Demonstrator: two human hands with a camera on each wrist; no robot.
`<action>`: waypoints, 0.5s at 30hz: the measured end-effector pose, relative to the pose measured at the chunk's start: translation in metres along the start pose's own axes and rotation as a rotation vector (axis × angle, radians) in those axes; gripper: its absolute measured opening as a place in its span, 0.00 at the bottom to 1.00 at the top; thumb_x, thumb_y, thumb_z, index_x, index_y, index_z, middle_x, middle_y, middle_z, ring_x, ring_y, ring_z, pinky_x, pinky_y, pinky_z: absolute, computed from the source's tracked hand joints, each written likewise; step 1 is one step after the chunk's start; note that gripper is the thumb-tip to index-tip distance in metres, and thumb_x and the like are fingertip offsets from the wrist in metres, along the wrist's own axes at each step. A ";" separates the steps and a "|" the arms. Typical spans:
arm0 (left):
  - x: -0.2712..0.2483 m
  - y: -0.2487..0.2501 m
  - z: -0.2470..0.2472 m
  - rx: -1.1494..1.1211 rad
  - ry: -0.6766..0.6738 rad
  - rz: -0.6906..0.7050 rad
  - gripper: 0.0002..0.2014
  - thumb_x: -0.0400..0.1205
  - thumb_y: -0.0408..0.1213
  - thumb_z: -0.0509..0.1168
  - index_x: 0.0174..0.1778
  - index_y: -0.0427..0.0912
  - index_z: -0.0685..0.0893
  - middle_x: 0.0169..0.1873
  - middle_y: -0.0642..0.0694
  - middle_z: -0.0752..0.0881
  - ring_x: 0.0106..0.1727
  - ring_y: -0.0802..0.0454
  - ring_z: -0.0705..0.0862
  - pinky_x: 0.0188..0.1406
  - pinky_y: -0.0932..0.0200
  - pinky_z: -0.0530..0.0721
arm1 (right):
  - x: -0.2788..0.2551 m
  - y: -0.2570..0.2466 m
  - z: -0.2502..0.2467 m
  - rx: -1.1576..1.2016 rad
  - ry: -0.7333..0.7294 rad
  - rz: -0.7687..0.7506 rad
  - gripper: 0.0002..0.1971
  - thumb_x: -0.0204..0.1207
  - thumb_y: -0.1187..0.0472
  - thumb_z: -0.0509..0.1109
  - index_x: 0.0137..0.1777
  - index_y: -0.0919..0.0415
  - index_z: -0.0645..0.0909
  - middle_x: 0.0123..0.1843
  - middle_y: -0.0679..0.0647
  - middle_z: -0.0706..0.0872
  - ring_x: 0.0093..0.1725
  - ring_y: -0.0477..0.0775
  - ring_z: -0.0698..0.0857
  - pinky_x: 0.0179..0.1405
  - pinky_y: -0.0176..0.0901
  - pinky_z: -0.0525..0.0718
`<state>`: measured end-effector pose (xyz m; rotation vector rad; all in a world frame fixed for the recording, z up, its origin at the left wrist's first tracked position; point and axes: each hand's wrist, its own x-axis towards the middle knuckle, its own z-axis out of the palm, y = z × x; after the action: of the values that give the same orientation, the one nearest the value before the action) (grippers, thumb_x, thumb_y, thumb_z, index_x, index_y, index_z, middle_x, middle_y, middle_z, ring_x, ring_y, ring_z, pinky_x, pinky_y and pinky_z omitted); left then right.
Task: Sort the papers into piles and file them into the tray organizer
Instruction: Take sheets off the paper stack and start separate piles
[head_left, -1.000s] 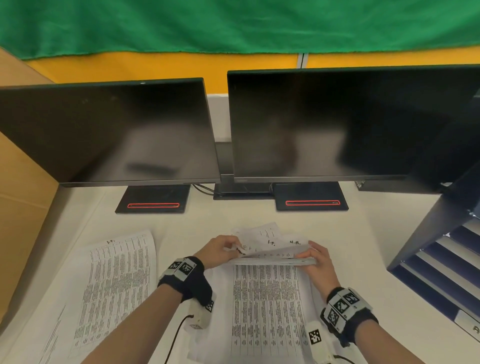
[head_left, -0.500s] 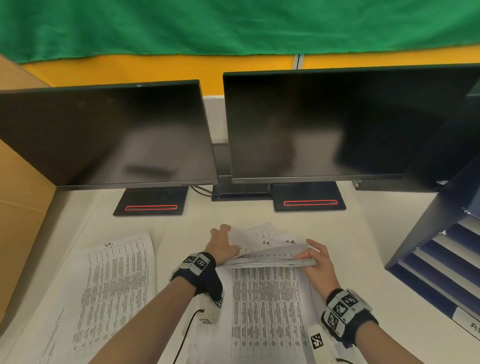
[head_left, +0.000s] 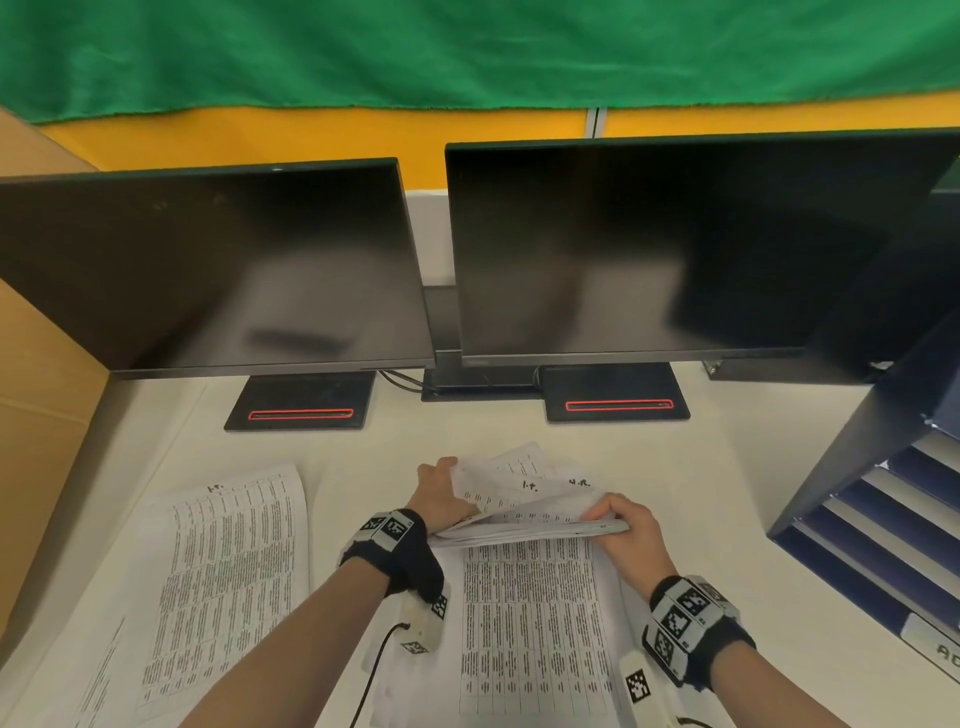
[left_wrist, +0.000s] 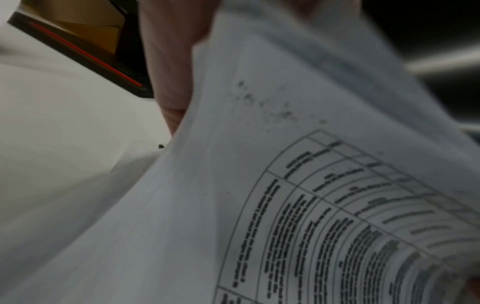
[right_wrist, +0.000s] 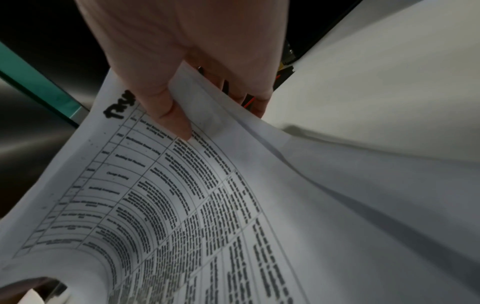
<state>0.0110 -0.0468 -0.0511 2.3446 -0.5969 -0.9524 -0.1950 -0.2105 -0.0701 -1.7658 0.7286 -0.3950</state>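
A stack of printed papers (head_left: 530, 613) lies on the white desk in front of me, its far end bent upward. My left hand (head_left: 441, 491) holds the lifted far-left sheets, with the thumb (left_wrist: 168, 67) behind the sheet (left_wrist: 259, 185) in the left wrist view. My right hand (head_left: 618, 519) grips the bent far-right edge; in the right wrist view the thumb (right_wrist: 166, 98) pinches the top sheet (right_wrist: 182, 195) against the fingers underneath. A separate pile of papers (head_left: 223, 582) lies to the left. The dark blue tray organizer (head_left: 883, 519) stands at the right.
Two black monitors (head_left: 218, 265) (head_left: 675, 249) stand on bases (head_left: 301, 400) across the back of the desk (head_left: 701, 478). A cardboard wall (head_left: 36, 415) closes the left side. Bare desk lies between the stack and the organizer.
My left hand has moved forward from the stack's near-left corner to its far-left edge, lifting the upper sheets. The right hand keeps its grip on the bent edge.
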 end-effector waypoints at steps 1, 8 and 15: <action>0.001 -0.001 0.000 -0.013 -0.007 -0.011 0.41 0.73 0.38 0.73 0.78 0.44 0.58 0.71 0.39 0.61 0.71 0.40 0.70 0.72 0.53 0.70 | 0.000 0.001 -0.001 0.021 -0.004 0.019 0.19 0.66 0.77 0.73 0.29 0.49 0.83 0.33 0.52 0.83 0.34 0.44 0.79 0.38 0.33 0.77; -0.001 -0.002 0.000 -0.038 0.233 0.082 0.13 0.72 0.38 0.72 0.52 0.46 0.81 0.44 0.46 0.83 0.48 0.45 0.82 0.50 0.57 0.79 | 0.001 0.002 -0.003 0.087 -0.003 0.083 0.17 0.68 0.76 0.73 0.28 0.53 0.83 0.32 0.52 0.84 0.36 0.48 0.80 0.41 0.40 0.79; -0.015 -0.003 -0.001 0.204 0.440 0.362 0.12 0.82 0.45 0.61 0.36 0.45 0.70 0.31 0.48 0.75 0.36 0.46 0.75 0.34 0.56 0.68 | 0.000 -0.002 -0.003 0.189 0.032 0.123 0.10 0.69 0.77 0.72 0.32 0.63 0.83 0.34 0.57 0.82 0.39 0.52 0.79 0.43 0.41 0.77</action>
<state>0.0027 -0.0357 -0.0448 2.3962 -0.9214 -0.2111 -0.1967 -0.2125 -0.0669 -1.5328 0.7925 -0.3965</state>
